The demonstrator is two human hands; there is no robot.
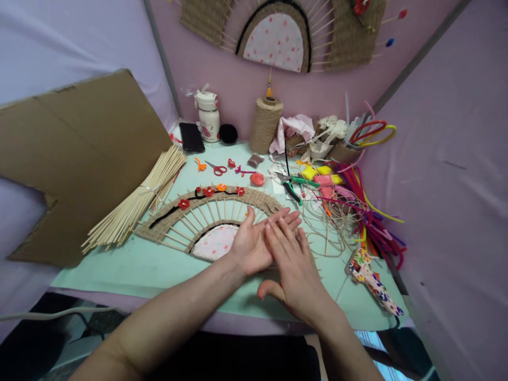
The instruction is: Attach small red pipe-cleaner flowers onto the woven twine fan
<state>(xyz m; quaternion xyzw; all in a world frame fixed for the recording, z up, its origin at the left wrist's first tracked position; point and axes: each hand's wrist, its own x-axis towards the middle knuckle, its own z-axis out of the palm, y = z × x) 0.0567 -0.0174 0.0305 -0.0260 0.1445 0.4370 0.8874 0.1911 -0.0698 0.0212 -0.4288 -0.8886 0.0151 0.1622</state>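
Note:
My left hand (254, 241) lies palm up over the right end of a half-round woven fan piece (186, 214), fingers stretched out. My right hand (291, 264) rests palm down across its palm, fingers flat and together. Whether anything sits between the two palms is hidden. The fan piece has a jute rim, wooden spokes, a black cord, small red and orange flowers (209, 191) and a pink dotted centre (216, 242). It lies on a pale green table (130, 267).
A bundle of wooden sticks (137, 203) and brown cardboard (79, 153) sit at left. At the back stand a jute spool (265, 124), white bottle (208, 116) and phone (191, 137). Red scissors (217, 169), green pliers (291, 188), clay pieces, pipe cleaners (365, 211) and a patterned glue gun (373, 280) lie at right.

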